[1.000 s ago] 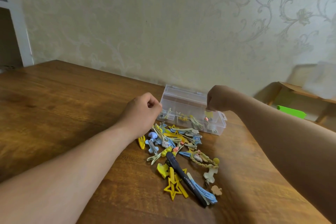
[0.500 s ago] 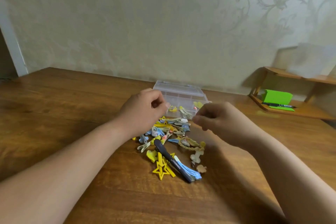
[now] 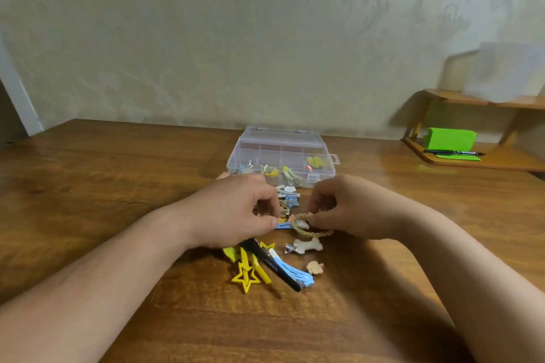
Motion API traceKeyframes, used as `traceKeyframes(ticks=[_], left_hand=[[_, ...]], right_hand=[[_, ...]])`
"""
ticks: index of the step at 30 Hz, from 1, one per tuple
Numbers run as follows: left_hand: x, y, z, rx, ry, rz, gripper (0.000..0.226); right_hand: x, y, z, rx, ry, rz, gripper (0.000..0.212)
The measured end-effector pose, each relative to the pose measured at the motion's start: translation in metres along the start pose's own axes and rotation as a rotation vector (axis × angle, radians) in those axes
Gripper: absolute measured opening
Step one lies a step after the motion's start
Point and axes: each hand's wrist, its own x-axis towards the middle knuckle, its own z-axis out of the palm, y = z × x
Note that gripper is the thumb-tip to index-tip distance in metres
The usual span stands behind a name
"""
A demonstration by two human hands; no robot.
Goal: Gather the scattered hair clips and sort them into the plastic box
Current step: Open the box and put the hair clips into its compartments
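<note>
A clear plastic box [image 3: 320, 147] with compartments stands open near the wall and holds a few clips. In front of it lies a pile of hair clips on the wooden table [image 3: 118, 186]. My left hand [image 3: 233, 212] rests over the pile's left part, and its thumb and fingers pinch a blue clip [image 3: 283, 225]. My right hand [image 3: 345, 209] pinches a tan braided band [image 3: 309, 231]. Nearer to me lie a yellow star clip [image 3: 246, 275], a long black clip [image 3: 272, 264], a light blue clip [image 3: 295, 272], a bone-shaped clip [image 3: 306, 245] and a small tan clip [image 3: 315, 267].
A low wooden shelf [image 3: 483, 162] stands at the far right with green paper [image 3: 449, 138] and a black pen [image 3: 452, 152] on it. A patterned wall closes the back. Bare table stretches to the left and in front of the pile.
My right hand came back from the box down to the pile and took hold of the braided band. My left hand dropped lower onto the clips. The camera shifted so the box sits farther off.
</note>
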Motion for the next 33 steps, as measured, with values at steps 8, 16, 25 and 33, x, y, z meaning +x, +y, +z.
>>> traceKeyframes(ticks=[8,16,25,33], left_hand=[[0.005,0.015,0.003,0.061,0.018,0.043,0.027],[0.022,0.037,0.015,0.143,0.062,0.053,0.024],[0.024,0.027,0.006,0.003,0.184,-0.011,0.018],[0.106,0.038,-0.016,-0.185,0.316,-0.235,0.037]], right_hand=[[0.006,0.018,-0.005,0.073,-0.004,0.07,0.012],[0.004,0.029,-0.007,0.337,-0.038,-0.016,0.008],[-0.003,0.049,-0.019,0.355,-0.164,0.001,0.013],[0.014,0.05,0.008,0.653,0.363,0.071,0.028]])
